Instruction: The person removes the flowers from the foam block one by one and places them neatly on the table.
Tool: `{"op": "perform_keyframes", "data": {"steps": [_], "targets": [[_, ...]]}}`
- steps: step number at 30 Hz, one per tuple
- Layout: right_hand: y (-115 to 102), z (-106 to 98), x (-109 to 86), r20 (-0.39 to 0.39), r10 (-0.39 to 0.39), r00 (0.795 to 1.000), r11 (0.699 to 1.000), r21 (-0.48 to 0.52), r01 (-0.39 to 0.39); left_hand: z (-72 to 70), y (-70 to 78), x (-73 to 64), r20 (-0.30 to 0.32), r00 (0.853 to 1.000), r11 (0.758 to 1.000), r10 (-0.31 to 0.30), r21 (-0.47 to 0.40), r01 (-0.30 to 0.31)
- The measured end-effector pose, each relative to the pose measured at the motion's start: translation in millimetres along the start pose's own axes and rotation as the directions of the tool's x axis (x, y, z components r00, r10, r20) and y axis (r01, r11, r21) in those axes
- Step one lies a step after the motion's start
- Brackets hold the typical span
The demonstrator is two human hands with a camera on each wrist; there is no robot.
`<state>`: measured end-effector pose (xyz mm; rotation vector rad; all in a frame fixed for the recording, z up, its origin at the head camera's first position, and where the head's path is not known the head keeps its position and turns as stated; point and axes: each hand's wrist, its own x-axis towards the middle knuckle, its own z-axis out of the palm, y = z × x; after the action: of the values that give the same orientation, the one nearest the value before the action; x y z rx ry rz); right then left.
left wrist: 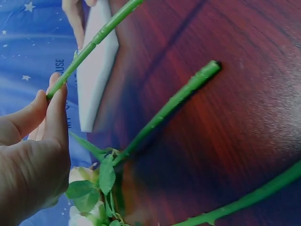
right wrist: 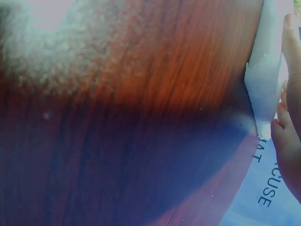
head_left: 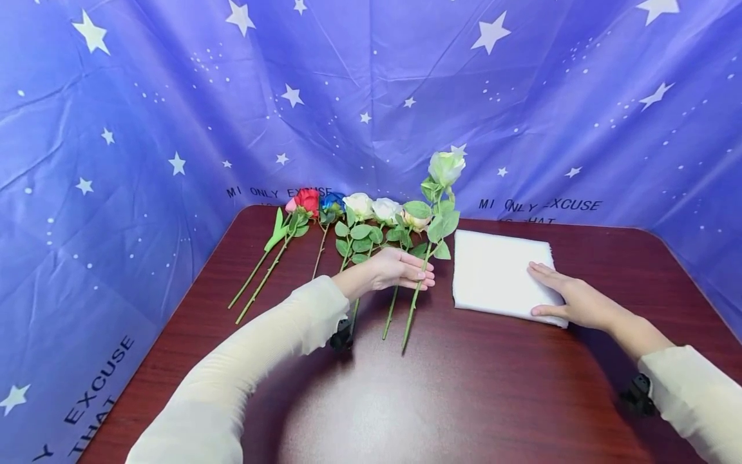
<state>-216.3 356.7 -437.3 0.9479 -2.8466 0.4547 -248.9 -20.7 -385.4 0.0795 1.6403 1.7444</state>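
Observation:
Thumb and fingers of my left hand (head_left: 400,269) pinch the green stem of a pale green-white artificial rose (head_left: 447,169). Its bloom points up and away, above the table's back edge, and the stem's lower end slants toward me. In the left wrist view the pinched stem (left wrist: 96,40) crosses above the fingertips. My right hand (head_left: 580,301) rests with extended fingers on the right edge of a white foam block (head_left: 498,274), its thumb at the near side. Only part of that hand shows in the right wrist view, beside the foam block (right wrist: 264,70).
Left of the held rose lie a red rose (head_left: 307,201), a blue rose (head_left: 333,203), a white rose (head_left: 387,211) and several other artificial flowers, stems toward me. Purple star-printed cloth (head_left: 371,77) hangs round the brown table (head_left: 452,399).

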Motion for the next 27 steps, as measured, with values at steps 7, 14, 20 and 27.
{"op": "perform_keyframes", "data": {"steps": [7, 14, 20, 27], "targets": [[0.4, -0.9, 0.6, -0.005, -0.003, 1.0, 1.0, -0.003, 0.003, -2.5, -6.0, 0.4, -0.021, 0.999, 1.0, -0.025, 0.008, 0.025], [-0.5, 1.2, 0.6, -0.014, 0.001, 1.0, 1.0, -0.014, -0.001, 1.6, -11.1, 2.3, -0.016, 0.999, 0.999, -0.044, 0.029, 0.044], [-1.4, 0.3, 1.0, -0.028, -0.011, 1.0, 1.0, -0.021, 0.01, 6.3, -11.0, 6.4, -0.025, 0.999, 0.999, -0.046, 0.001, 0.046], [-3.1, -2.4, 3.3, -0.034, -0.044, 0.998, 0.999, -0.002, 0.044, 11.5, -11.5, 14.1, -0.061, 0.996, 0.998, -0.057, -0.038, 0.055]]}}
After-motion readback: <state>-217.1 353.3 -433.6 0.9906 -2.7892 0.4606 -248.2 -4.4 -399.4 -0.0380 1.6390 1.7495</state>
